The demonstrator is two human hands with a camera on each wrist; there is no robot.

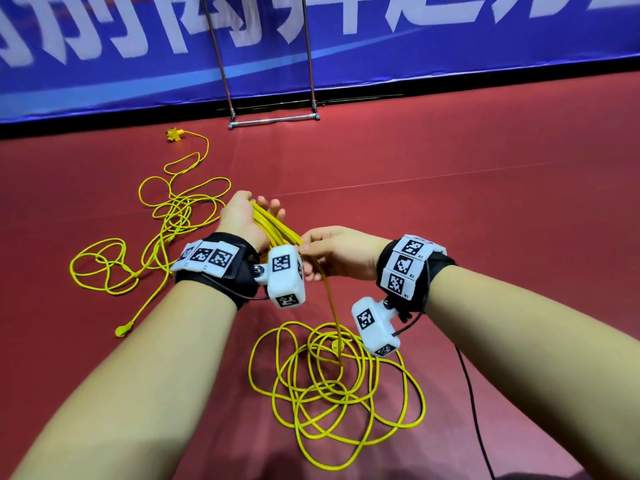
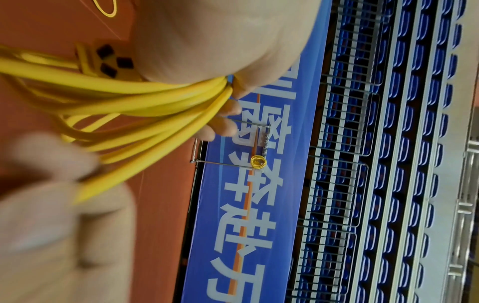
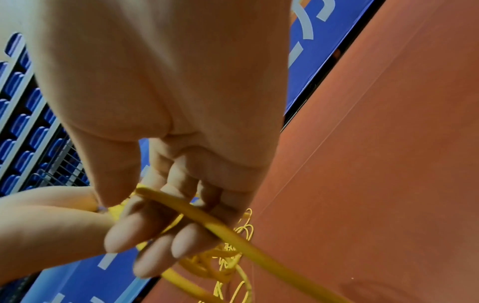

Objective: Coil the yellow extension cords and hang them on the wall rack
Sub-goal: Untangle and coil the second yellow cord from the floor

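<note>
You stand on a red floor with a blue banner along its far edge; the banner carries large white Chinese characters, cut off at the top of the head view, so I do not read them. One metal rack stands at that far edge, and in the left wrist view one small yellow coil hangs on it.

Two cords lie on the floor. One loose cord is spread at the left, with its plug near the banner. The other cord lies in loops below your hands.

Your left hand holds a bundle of loops, fingers curled around it. Your right hand pinches one strand that rises from the near pile.

Two wrist bands show black and white square markers.
</note>
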